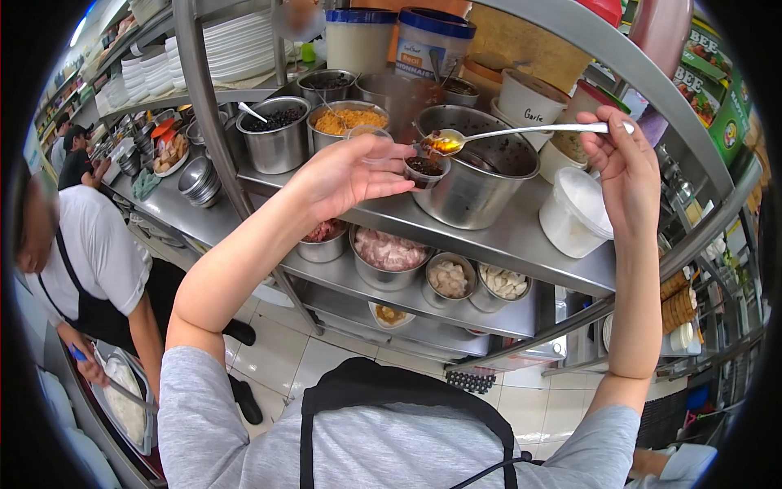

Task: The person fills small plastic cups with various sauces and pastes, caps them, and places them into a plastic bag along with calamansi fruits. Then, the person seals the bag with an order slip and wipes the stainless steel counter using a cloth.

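Note:
My left hand [358, 169] grips a small clear plastic sauce cup [427, 173] that holds dark sauce. A clear round lid [368, 133] shows by the same fingers; whether it is joined to the cup, I cannot tell. In my right hand [626, 159] is the handle end of a long metal spoon [529, 129]. Its bowl, filled with glossy orange-red oil and dark bits, is tilted just above the cup. Behind and below them stands a deep steel pot [472, 200] with dark residue on its inner wall. Beside my right wrist is an open white plastic tub [570, 213].
Steel containers of orange shreds [346, 121] and black food [281, 118] share the shelf [383, 213]. Raw meat [391, 249] sits on the shelf below. A curved metal rail [692, 106] runs at right. At left, a co-worker [102, 244] holds a blue-handled knife over a tray.

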A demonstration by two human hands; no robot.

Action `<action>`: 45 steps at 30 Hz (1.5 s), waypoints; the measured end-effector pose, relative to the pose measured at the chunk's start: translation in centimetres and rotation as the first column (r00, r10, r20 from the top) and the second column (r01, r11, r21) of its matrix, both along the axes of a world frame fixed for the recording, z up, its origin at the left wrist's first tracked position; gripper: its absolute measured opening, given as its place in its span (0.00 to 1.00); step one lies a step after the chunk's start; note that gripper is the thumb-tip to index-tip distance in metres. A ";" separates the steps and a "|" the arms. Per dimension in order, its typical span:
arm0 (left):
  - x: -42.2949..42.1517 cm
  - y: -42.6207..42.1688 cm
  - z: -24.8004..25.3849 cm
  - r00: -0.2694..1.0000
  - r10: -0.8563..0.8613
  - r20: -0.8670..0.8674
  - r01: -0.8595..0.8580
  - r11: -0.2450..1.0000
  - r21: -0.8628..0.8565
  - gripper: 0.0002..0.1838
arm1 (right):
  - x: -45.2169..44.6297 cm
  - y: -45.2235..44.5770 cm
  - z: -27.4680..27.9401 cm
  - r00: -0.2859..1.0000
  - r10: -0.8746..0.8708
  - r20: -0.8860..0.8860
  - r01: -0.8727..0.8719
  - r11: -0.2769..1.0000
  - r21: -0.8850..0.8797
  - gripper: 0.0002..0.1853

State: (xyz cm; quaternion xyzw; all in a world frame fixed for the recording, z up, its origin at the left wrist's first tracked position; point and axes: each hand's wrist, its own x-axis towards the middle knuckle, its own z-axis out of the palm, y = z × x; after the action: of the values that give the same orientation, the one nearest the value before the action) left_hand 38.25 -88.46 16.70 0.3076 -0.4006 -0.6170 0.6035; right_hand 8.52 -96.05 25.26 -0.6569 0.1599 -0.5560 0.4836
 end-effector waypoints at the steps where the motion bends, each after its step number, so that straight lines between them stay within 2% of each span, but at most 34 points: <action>1: 0.0 0.0 0.0 1.000 0.001 -0.001 -0.001 1.000 0.001 0.15 | 0.4 0.7 0.2 1.000 0.001 -0.001 -0.001 1.000 0.001 0.13; 3: 0.0 -0.1 0.0 1.000 -0.002 -0.001 0.002 1.000 0.004 0.16 | 0.8 1.8 0.5 0.997 -0.019 -0.069 0.007 0.986 -0.169 0.12; 6: -0.2 0.1 0.1 1.000 0.012 0.001 -0.012 1.000 -0.008 0.16 | 0.9 2.2 0.6 0.996 0.007 -0.094 -0.029 0.972 -0.233 0.12; 10: -0.2 0.0 0.0 1.000 0.006 -0.020 -0.006 1.000 -0.004 0.16 | 0.8 1.8 0.0 0.992 0.016 -0.123 -0.043 0.976 -0.216 0.12; 12: -0.4 0.3 0.2 0.999 0.035 -0.001 -0.035 0.999 0.018 0.16 | 0.4 1.0 -0.5 0.999 0.041 -0.035 -0.044 0.996 -0.078 0.12; 13: -0.4 0.3 0.2 0.999 0.041 0.000 -0.041 0.999 0.017 0.16 | 0.2 0.6 -0.8 0.998 0.047 -0.035 -0.050 0.996 -0.078 0.12; 15: -0.3 0.3 0.3 1.000 0.026 -0.016 -0.026 0.999 0.019 0.16 | -0.2 -0.5 -1.4 0.995 0.058 0.080 -0.067 0.990 0.120 0.11; 16: -0.2 0.3 0.2 0.999 0.037 -0.016 -0.036 0.999 0.017 0.16 | -0.5 -1.1 -1.8 0.994 0.068 0.080 -0.077 0.990 0.119 0.11; 18: 0.0 0.1 -0.1 0.999 -0.004 -0.032 0.004 1.000 0.007 0.16 | -1.2 -2.1 -2.6 0.980 0.022 0.199 -0.066 0.973 0.220 0.11; 20: -0.1 0.3 -0.2 0.999 0.004 -0.035 -0.004 1.000 0.010 0.15 | -1.7 -2.7 -3.0 0.979 0.004 0.206 -0.048 0.976 0.212 0.11; 22: -0.2 0.6 -0.6 0.998 -0.005 -0.067 0.007 1.000 0.029 0.15 | -1.9 -3.3 -3.7 0.987 -0.073 0.141 0.052 0.988 0.146 0.11; 24: 0.2 0.8 -1.8 0.997 -0.019 -0.080 0.021 0.999 0.026 0.16 | -1.4 -3.4 -4.9 0.996 -0.013 0.089 0.003 0.994 0.110 0.10; 26: 0.5 1.5 -2.7 0.996 -0.020 -0.083 0.023 0.999 0.027 0.17 | 0.5 -2.2 -5.8 0.995 -0.090 -0.031 0.093 0.991 0.097 0.10; 28: 0.7 2.7 -3.8 0.997 -0.002 -0.083 0.005 0.999 0.034 0.19 | 1.3 -1.3 -6.7 0.997 -0.067 -0.040 0.070 0.994 0.084 0.10; 31: 0.8 5.0 -5.5 1.000 0.009 -0.022 -0.006 0.995 0.097 0.24 | 2.6 2.8 -7.7 0.942 -0.332 -0.048 0.315 0.925 -0.211 0.14; 33: 0.7 6.3 -6.5 0.999 0.010 -0.035 -0.006 0.995 0.104 0.23 | 3.0 5.1 -10.1 0.965 -0.261 -0.016 0.236 0.894 -0.380 0.13; 34: 0.5 7.0 -6.9 0.999 0.029 -0.044 -0.024 0.993 0.117 0.23 | 3.6 6.2 -11.6 0.994 -0.096 -0.049 0.073 0.932 -0.355 0.13; 35: 0.4 7.7 -7.4 0.997 0.051 -0.051 -0.044 0.991 0.128 0.24 | 4.8 6.9 -13.2 0.992 -0.054 -0.116 -0.002 0.901 -0.433 0.15; 37: 0.0 9.0 -8.7 0.991 0.110 -0.072 -0.099 0.985 0.143 0.24 | 7.5 7.4 -16.2 0.963 -0.026 -0.267 -0.098 0.892 -0.441 0.25; 39: -0.1 10.3 -9.8 0.986 0.145 -0.082 -0.129 0.976 0.177 0.26 | 10.3 7.5 -18.4 0.936 0.127 -0.328 -0.233 0.923 -0.307 0.39; 40: -0.2 11.0 -10.1 0.979 0.185 -0.083 -0.167 0.968 0.189 0.26 | 11.3 7.4 -19.3 0.896 0.251 -0.367 -0.327 0.931 -0.161 0.43; 43: -0.3 13.5 -11.3 0.944 0.320 -0.086 -0.287 0.920 0.267 0.26 | 14.4 7.7 -22.1 0.845 0.450 -0.289 -0.479 0.877 -0.038 0.44; 45: -0.1 15.3 -12.0 0.909 0.406 -0.092 -0.363 0.883 0.298 0.26 | 16.2 8.3 -23.5 0.755 0.608 -0.245 -0.616 0.786 0.051 0.44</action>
State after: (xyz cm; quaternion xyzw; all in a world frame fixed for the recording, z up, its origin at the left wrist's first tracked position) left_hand 38.11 -73.20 4.74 0.4140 -0.1950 -0.5557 0.6941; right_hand 24.76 -87.71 1.81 -0.7451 -0.0131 -0.2832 0.6037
